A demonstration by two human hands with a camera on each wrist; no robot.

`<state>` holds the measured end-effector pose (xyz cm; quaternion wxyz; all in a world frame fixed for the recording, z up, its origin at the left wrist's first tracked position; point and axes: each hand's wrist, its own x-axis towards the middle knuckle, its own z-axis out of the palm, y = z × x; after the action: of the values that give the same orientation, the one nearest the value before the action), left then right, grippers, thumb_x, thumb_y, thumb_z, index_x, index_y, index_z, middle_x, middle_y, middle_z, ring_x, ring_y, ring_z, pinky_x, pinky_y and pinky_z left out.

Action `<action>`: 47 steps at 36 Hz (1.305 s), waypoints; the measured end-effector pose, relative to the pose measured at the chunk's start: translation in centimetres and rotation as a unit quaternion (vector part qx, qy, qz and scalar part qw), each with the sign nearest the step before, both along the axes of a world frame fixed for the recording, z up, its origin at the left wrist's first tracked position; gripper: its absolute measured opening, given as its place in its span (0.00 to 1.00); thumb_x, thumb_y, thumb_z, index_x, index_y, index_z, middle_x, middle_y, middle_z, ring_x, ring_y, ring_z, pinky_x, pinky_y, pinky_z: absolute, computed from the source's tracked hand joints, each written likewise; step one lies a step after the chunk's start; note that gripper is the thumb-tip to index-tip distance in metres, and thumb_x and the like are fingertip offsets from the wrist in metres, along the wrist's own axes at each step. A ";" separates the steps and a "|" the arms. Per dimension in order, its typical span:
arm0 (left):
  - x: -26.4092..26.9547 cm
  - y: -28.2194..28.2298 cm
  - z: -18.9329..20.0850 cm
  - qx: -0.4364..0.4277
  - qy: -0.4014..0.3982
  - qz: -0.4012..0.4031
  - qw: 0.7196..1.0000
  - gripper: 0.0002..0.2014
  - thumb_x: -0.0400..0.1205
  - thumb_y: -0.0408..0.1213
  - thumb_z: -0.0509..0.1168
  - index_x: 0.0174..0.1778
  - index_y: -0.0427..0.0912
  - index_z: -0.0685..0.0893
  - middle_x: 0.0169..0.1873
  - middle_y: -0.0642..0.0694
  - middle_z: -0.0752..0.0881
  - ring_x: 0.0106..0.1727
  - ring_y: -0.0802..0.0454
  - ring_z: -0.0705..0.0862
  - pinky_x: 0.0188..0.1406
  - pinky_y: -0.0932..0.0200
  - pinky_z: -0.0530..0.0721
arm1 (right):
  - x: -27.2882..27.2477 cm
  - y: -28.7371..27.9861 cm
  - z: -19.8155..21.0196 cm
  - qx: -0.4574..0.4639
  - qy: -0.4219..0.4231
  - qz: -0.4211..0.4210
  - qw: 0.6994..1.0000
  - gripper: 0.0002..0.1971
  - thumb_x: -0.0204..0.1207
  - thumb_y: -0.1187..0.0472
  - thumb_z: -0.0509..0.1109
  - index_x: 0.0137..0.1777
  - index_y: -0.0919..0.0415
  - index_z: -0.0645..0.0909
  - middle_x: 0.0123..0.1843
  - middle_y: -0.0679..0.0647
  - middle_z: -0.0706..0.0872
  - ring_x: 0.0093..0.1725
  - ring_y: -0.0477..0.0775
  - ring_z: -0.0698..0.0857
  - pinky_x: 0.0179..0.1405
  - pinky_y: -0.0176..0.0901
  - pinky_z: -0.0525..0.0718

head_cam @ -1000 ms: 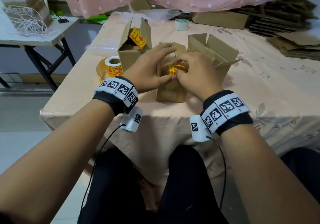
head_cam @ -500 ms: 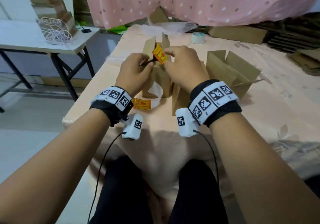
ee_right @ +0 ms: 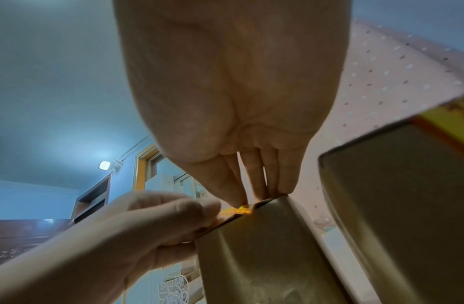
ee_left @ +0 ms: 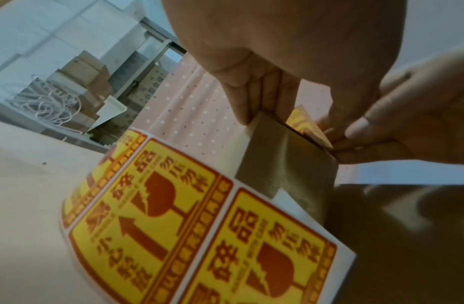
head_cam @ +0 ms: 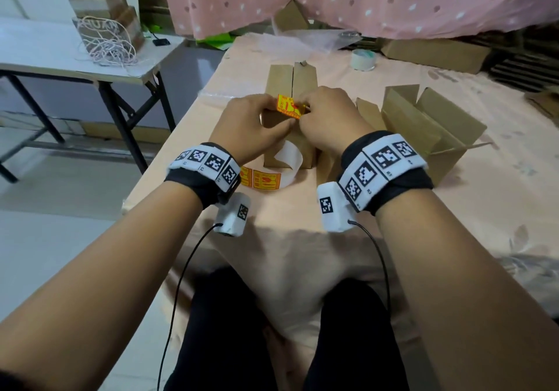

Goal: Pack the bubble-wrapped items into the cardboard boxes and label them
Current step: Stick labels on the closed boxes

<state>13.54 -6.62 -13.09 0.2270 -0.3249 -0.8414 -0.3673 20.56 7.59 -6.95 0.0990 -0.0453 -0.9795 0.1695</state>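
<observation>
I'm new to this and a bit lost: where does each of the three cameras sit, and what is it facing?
Head: worn on the head, looking down at both forearms, left hand and right hand pinching a yellow-and-red sticker label on a tall brown cardboard box.
Left wrist: under the left hand, looking along the fingers at the box top, above a strip of yellow labels.
Right wrist: under the right hand, facing up towards the ceiling.
Shared: both hands, label and box appear in all three.

Dim bluish indoor light, soft shadows, motion blur, wide-angle edge distortion.
</observation>
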 end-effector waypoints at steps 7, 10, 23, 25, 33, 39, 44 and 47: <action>-0.9 -0.4 0.2 0.067 -0.068 -0.033 0.995 0.13 0.83 0.47 0.66 0.55 0.41 0.83 0.51 0.47 0.89 0.53 0.54 0.88 0.57 0.55 0.88 | -0.3 0.2 -0.1 0.025 -0.006 0.003 1.000 0.22 0.79 0.65 0.62 0.71 0.52 0.83 0.70 0.56 0.82 0.68 0.58 0.79 0.63 0.44 0.76; -1.5 -0.6 0.9 0.013 -0.029 -0.034 0.999 0.15 0.86 0.46 0.63 0.63 0.44 0.87 0.62 0.47 0.85 0.59 0.55 0.85 0.58 0.71 0.82 | -0.6 0.6 0.2 0.032 -0.004 0.013 0.999 0.21 0.80 0.66 0.61 0.69 0.51 0.85 0.71 0.54 0.82 0.69 0.57 0.78 0.64 0.43 0.74; -1.4 -0.4 1.1 -0.153 0.023 -0.044 0.987 0.18 0.86 0.48 0.64 0.68 0.44 0.84 0.53 0.44 0.88 0.56 0.45 0.78 0.55 0.53 0.75 | -1.5 1.3 1.2 0.047 -0.026 0.035 0.998 0.18 0.81 0.61 0.65 0.69 0.51 0.84 0.67 0.56 0.84 0.65 0.58 0.80 0.54 0.40 0.74; -1.4 -0.2 1.4 -0.141 0.014 -0.032 0.989 0.18 0.86 0.48 0.63 0.70 0.44 0.81 0.52 0.44 0.87 0.56 0.45 0.78 0.51 0.55 0.73 | -1.5 1.2 1.3 0.052 -0.025 0.037 0.998 0.19 0.81 0.61 0.64 0.70 0.51 0.83 0.67 0.56 0.84 0.65 0.58 0.80 0.52 0.40 0.72; -1.6 0.0 1.4 -0.194 0.023 -0.043 0.980 0.19 0.87 0.52 0.60 0.71 0.50 0.83 0.58 0.43 0.83 0.58 0.44 0.76 0.56 0.55 0.71 | -1.6 0.9 1.1 0.112 -0.057 0.052 0.991 0.15 0.80 0.61 0.63 0.61 0.54 0.88 0.57 0.58 0.86 0.52 0.58 0.79 0.46 0.44 0.74; -1.5 0.0 1.5 -0.200 0.007 -0.039 0.979 0.19 0.87 0.53 0.60 0.70 0.53 0.83 0.59 0.44 0.82 0.62 0.44 0.75 0.57 0.42 0.79 | -1.9 0.7 1.5 0.144 -0.069 0.057 0.986 0.15 0.78 0.62 0.62 0.56 0.55 0.89 0.49 0.59 0.86 0.46 0.58 0.78 0.37 0.41 0.70; -1.6 0.2 1.3 -0.207 0.015 -0.035 0.978 0.17 0.87 0.49 0.61 0.70 0.51 0.84 0.61 0.44 0.82 0.64 0.42 0.75 0.57 0.40 0.80 | -2.3 1.1 1.5 0.133 -0.072 0.060 0.987 0.12 0.76 0.63 0.67 0.54 0.56 0.91 0.47 0.59 0.87 0.45 0.57 0.79 0.29 0.40 0.68; -1.4 0.2 1.2 -0.200 0.030 -0.041 0.978 0.16 0.86 0.42 0.65 0.69 0.50 0.85 0.59 0.42 0.84 0.63 0.39 0.76 0.55 0.41 0.81 | -2.3 1.4 1.4 0.104 -0.045 0.054 0.992 0.13 0.74 0.59 0.76 0.58 0.54 0.90 0.52 0.54 0.89 0.48 0.51 0.79 0.41 0.40 0.72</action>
<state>12.12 -6.44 -11.89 0.1671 -0.4091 -0.8766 -0.1904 18.26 9.04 -5.53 0.0492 0.0110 -0.9963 0.0691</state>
